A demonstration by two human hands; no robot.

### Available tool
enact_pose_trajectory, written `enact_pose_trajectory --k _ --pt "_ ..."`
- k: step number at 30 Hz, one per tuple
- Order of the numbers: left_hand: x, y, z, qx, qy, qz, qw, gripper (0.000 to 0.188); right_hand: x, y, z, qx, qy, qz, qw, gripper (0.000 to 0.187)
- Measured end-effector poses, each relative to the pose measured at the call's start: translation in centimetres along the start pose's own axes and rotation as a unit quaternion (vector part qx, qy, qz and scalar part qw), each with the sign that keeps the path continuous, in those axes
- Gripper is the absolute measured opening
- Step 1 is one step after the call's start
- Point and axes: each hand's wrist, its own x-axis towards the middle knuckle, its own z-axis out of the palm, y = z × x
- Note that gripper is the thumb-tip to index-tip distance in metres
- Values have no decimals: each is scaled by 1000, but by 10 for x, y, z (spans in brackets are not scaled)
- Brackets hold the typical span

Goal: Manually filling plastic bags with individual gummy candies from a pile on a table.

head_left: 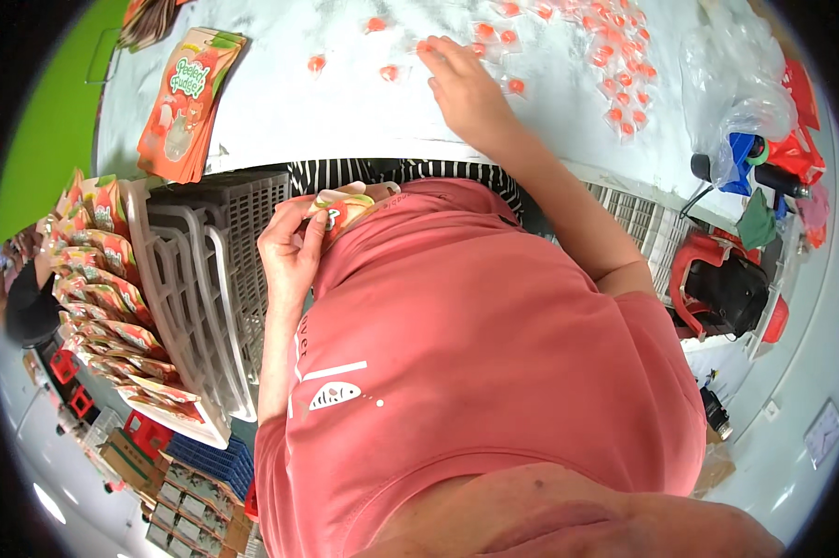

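My left hand (287, 246) is closed on the top edge of a red and orange candy pouch (347, 212), held low against my shirt at the table's near edge. Part of the pouch is hidden by the fingers and the shirt. Over the white table (280, 112) reaches my right hand (468, 93), its fingers stretched out and apart. Its fingertips touch a small clear-wrapped red candy (424, 46). More such candies lie loose around it, among them one (389, 73) to the left and another (515, 86) to the right.
A stack of flat printed pouches (182, 107) lies at the table's left. Below it, a white crate (210, 423) holds several rows of filled pouches (112, 288). Many candies (624, 70) spread at the right, beside clear plastic bags (740, 70). A red and black bag (726, 288) sits lower right.
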Motion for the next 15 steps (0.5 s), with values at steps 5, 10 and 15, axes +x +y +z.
enact_pose_trajectory --k 5,10,15 --pt "-2 -9 3 -9 3 19 1000 11 4 3 15 -4 6 -11 1000 44" --pt "-7 -12 6 -15 13 26 999 12 20 -5 25 -19 39 19 999 44" --pt "-3 -18 8 -12 4 12 1000 13 60 -9 57 8 -36 -64 997 40"
